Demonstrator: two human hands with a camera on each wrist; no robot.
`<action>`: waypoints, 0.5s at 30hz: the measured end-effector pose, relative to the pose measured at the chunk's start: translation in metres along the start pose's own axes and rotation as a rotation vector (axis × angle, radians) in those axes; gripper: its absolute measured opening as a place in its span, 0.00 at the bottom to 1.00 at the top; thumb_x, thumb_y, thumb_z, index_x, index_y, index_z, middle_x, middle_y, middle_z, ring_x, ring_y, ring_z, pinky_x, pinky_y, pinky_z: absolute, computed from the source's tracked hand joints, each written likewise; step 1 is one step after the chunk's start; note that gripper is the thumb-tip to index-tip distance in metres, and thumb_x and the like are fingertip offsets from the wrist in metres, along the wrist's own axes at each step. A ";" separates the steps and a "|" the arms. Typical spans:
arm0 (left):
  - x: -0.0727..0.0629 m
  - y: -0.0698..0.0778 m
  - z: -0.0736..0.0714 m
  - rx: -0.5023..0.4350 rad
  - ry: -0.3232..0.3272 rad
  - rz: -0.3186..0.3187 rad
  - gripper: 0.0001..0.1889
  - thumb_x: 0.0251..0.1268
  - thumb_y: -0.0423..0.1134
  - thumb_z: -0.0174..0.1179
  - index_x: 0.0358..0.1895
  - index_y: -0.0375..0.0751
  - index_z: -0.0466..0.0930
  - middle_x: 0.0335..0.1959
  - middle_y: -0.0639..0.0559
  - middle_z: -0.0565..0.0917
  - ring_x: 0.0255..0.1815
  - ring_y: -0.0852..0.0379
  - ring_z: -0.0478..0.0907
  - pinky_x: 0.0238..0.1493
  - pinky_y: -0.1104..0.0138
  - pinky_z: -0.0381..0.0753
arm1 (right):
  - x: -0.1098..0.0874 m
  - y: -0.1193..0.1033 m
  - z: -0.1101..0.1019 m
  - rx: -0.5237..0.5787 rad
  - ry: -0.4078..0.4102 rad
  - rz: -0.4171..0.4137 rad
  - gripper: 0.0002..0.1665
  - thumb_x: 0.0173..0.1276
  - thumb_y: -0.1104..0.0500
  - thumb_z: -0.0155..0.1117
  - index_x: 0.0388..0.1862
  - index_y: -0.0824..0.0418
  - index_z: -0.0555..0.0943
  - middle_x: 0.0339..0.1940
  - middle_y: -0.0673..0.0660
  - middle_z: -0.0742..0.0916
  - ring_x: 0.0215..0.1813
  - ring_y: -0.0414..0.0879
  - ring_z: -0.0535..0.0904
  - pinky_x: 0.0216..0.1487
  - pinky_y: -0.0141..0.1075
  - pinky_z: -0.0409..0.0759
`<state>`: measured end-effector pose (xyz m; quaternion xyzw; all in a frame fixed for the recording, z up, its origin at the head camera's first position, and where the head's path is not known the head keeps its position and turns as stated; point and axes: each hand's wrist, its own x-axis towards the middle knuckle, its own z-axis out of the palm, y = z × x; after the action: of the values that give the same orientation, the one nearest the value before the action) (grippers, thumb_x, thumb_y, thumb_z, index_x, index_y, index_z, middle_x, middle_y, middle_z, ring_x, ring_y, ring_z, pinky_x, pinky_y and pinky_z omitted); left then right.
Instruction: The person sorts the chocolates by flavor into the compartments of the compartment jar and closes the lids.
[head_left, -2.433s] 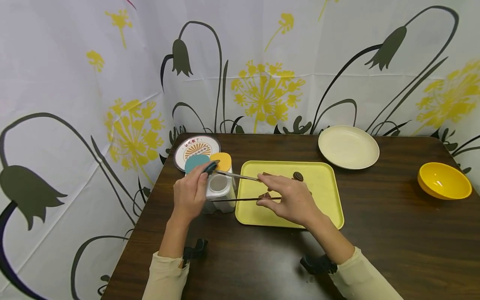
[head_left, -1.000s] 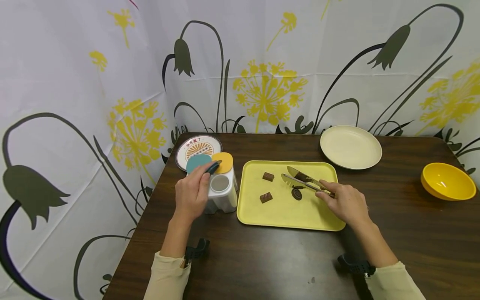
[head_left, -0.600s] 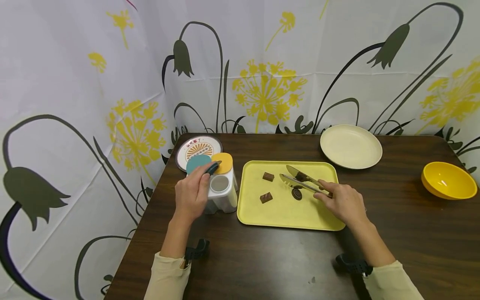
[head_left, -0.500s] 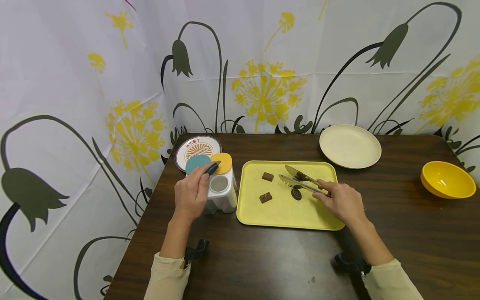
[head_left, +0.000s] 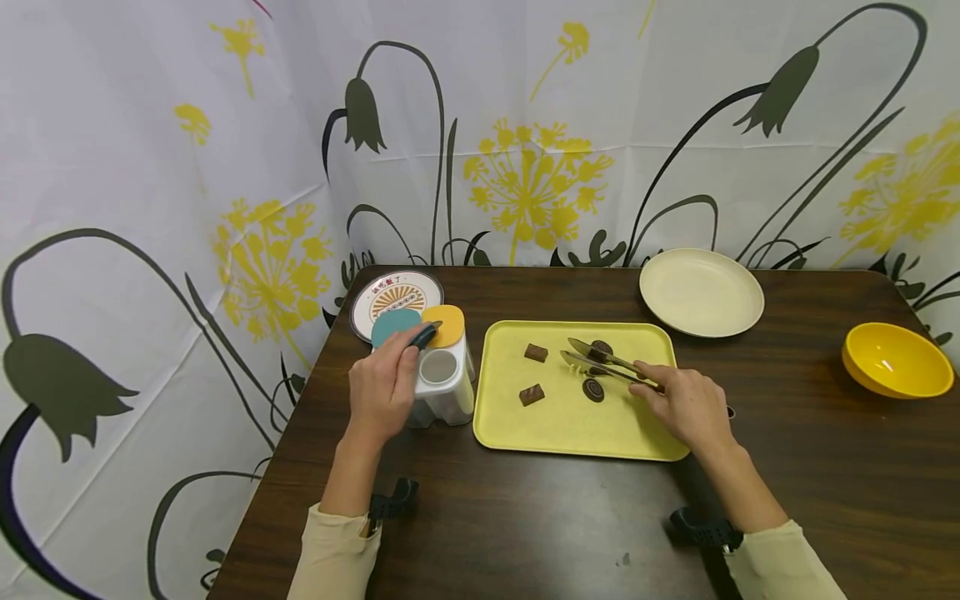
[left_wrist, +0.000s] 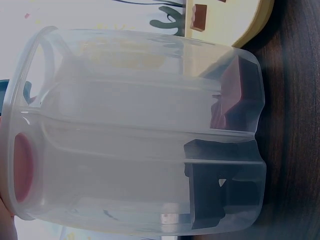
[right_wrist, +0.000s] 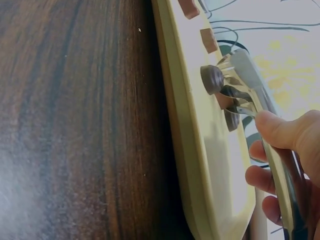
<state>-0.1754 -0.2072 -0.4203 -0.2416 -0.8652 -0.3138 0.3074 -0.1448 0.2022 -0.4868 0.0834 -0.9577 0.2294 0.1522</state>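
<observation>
My right hand grips a pair of metal tongs, whose parted tips hover at or touch dark chocolates on the yellow tray. One round chocolate lies by the far arm of the tongs, and an oval chocolate just in front of the near arm. Two rectangular chocolates are further left. With curled fingers, my left hand holds a dark teal lid-like piece over a white, see-through container. Dark pieces sit in its bottom in the left wrist view.
The container's other tops are a teal lid and an orange-yellow lid; its front compartment is uncovered. Behind it lies a printed plate. A cream plate stands at the back right, and a yellow bowl at the far right.
The right hand with the tongs has gone from beside the container to the tray's right side. Lately the tongs shifted slightly, uncovering the far round chocolate. The left hand has stayed put.
</observation>
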 end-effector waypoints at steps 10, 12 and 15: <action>0.001 0.000 0.000 0.002 -0.004 0.000 0.21 0.76 0.45 0.42 0.56 0.41 0.82 0.50 0.48 0.86 0.51 0.50 0.83 0.47 0.52 0.81 | -0.001 0.002 0.003 0.001 0.073 -0.044 0.23 0.57 0.52 0.75 0.52 0.55 0.87 0.39 0.57 0.90 0.15 0.43 0.64 0.13 0.37 0.59; 0.000 0.000 0.000 0.003 -0.003 -0.001 0.21 0.76 0.45 0.42 0.56 0.40 0.82 0.50 0.48 0.86 0.51 0.50 0.83 0.48 0.52 0.80 | -0.001 0.002 0.003 0.000 0.081 -0.052 0.23 0.57 0.52 0.75 0.52 0.55 0.87 0.40 0.57 0.90 0.15 0.43 0.65 0.13 0.37 0.59; 0.000 0.000 0.000 0.002 -0.002 0.000 0.21 0.76 0.45 0.42 0.56 0.40 0.82 0.51 0.48 0.86 0.52 0.50 0.83 0.54 0.52 0.78 | -0.001 0.001 0.002 -0.004 0.098 -0.069 0.23 0.57 0.52 0.76 0.52 0.55 0.87 0.40 0.57 0.90 0.15 0.42 0.66 0.13 0.37 0.59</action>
<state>-0.1760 -0.2070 -0.4205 -0.2414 -0.8660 -0.3126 0.3068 -0.1448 0.2021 -0.4897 0.1045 -0.9461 0.2260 0.2070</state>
